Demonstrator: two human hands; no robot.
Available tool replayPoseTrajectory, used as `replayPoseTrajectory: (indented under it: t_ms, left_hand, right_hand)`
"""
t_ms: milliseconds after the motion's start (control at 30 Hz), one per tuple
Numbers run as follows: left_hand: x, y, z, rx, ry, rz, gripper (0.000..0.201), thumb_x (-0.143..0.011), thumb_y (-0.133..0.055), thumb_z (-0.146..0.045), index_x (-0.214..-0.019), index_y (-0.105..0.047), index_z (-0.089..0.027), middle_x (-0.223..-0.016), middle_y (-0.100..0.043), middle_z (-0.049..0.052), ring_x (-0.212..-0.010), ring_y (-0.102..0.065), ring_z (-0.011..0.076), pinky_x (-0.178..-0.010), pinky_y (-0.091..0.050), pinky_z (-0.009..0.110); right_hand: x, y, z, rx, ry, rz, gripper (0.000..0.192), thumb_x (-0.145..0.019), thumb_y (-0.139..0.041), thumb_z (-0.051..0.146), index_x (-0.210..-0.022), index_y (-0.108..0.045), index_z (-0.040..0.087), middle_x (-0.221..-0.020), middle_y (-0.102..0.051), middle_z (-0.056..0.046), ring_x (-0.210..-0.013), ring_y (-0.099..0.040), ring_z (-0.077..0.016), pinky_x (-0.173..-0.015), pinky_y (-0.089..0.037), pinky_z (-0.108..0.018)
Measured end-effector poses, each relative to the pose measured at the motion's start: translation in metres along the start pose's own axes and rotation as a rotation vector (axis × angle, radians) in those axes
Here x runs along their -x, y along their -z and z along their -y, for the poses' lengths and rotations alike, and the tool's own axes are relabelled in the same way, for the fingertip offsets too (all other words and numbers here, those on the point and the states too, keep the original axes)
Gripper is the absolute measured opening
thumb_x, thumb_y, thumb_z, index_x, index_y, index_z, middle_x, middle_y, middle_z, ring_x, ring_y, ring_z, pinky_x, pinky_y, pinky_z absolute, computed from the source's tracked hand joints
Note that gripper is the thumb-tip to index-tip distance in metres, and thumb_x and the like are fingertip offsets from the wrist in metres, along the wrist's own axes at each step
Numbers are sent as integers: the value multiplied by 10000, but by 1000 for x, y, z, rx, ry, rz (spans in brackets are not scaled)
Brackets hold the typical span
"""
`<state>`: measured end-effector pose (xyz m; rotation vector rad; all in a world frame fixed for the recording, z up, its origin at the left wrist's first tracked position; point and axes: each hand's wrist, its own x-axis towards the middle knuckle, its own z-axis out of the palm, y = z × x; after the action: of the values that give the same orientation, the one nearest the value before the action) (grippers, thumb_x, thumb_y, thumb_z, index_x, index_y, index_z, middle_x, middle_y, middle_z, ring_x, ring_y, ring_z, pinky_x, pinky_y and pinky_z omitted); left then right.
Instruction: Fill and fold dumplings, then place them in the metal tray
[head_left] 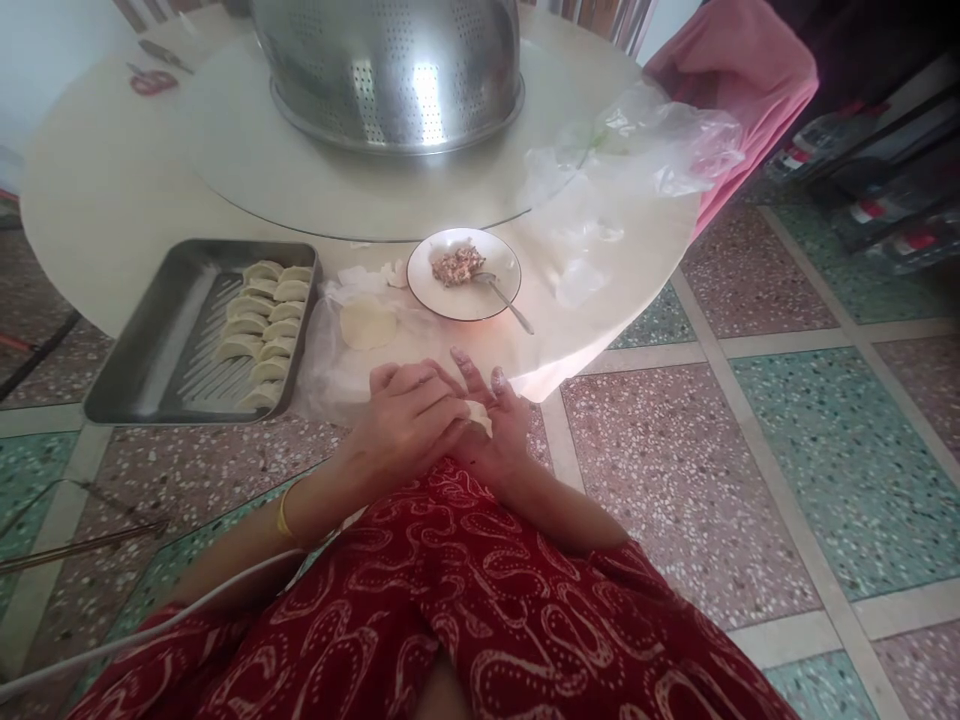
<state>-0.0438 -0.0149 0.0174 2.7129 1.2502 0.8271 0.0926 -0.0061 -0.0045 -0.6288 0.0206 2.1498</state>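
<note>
A pale dumpling [481, 417] is held between my two hands just off the table's front edge, mostly covered by fingers. My left hand [411, 415] is closed over its left side. Around the other side curls my right hand [504, 425], with two floury fingers raised. A round dumpling wrapper [367, 323] lies flat on the table beyond my left hand. Farther off, a white plate [435, 306] carries minced filling [456, 264] and a metal spoon [504, 301] that overhangs its rim. The dark metal tray [161, 330] on the left holds several folded dumplings [262, 318] in two columns.
A large perforated metal colander [390, 80] sits upside down on the glass turntable [240, 180]. Clear plastic bags [652, 140] lie on the right beside a pink-draped chair [750, 60]. Red-handled scissors [154, 82] are at the back left. A white cable [157, 635] crosses my left forearm.
</note>
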Motion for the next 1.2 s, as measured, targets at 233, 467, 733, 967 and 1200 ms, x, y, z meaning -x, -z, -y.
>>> replayPoseTrajectory:
  t_ms: [233,467,733,967,1200]
  left_hand:
    - [5,-1,0,135,61,72,105,-931,-579,-273,-1012,-645,-272,-916,-691,32,-882,-606,255,-775,-445,426]
    - [5,-6,3,90,74,104,203,-955,-536,-319,-831,-686,-260,-867,-671,37,-879,-587,261,-780,-434,433]
    - [-1,-14,6,166,-14,115,195,-953,-507,-294,-888,-691,-288,-980,-683,30,-923,-599,245,-831,-467,400]
    - [2,-7,8,121,-14,66,162,-950,-551,-352,-1058,-660,-301,-1031,-692,15,-917,-596,234,-820,-434,396]
    - [17,-1,1,22,199,-77,95,-927,-607,-319,-914,-642,-232,-858,-720,5,-825,-596,216,-766,-399,406]
  right_hand:
    - [-4,0,-1,27,-83,8,494,-974,-214,424,-1139,-617,190,-786,-717,-20,-764,-709,-174,-787,-597,-369]
    - [-4,2,-3,46,-45,15,482,-979,-228,407,-1136,-627,186,-816,-747,-18,-855,-736,-152,-809,-604,-338]
    - [-7,8,-8,26,-16,43,484,-977,-229,417,-1131,-630,192,-905,-744,-2,-815,-708,-124,-839,-591,-296]
    - [-3,7,-1,15,-2,26,506,-985,-210,465,-1191,-593,206,-963,-725,-38,-877,-691,-166,-867,-582,-377]
    - [-3,3,-1,-17,112,37,491,-970,-268,538,-1228,-588,270,-1181,-716,-60,-1066,-667,-193,-943,-536,-426]
